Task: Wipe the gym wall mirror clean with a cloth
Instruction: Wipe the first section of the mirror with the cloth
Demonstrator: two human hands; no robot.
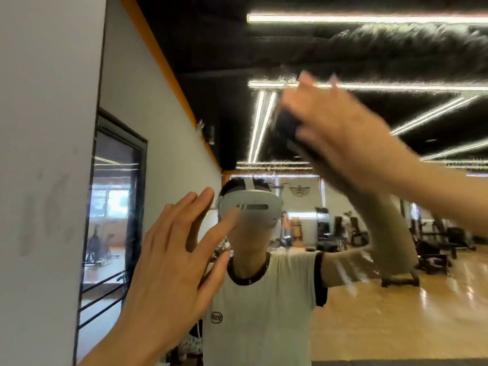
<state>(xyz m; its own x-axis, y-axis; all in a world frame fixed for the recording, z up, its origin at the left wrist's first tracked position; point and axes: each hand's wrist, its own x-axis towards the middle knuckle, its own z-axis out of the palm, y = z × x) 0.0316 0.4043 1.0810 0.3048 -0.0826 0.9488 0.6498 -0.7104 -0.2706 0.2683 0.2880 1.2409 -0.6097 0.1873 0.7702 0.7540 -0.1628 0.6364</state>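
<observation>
Left hand [169,262] is up close, fingers straight and spread, a wide grip holding nothing, palm toward the mirror [383,299]; whether it touches the glass cannot be told. Higher and to the right, the right hand [340,133] is raised on a lifted arm, motion-blurred, its straight fingers pressing a dark cloth [284,122] flat against the upper glass. The cloth shows only as a dark smudge past the fingers. The mirror fills the wall ahead, its left edge meeting a white wall [47,128]. In the reflection, a person in a white headset [249,207] wears a pale shirt with a small round chest logo [216,317], letters too small to read. Beyond are a wooden gym floor [396,326], machines and ceiling light strips [369,18].
</observation>
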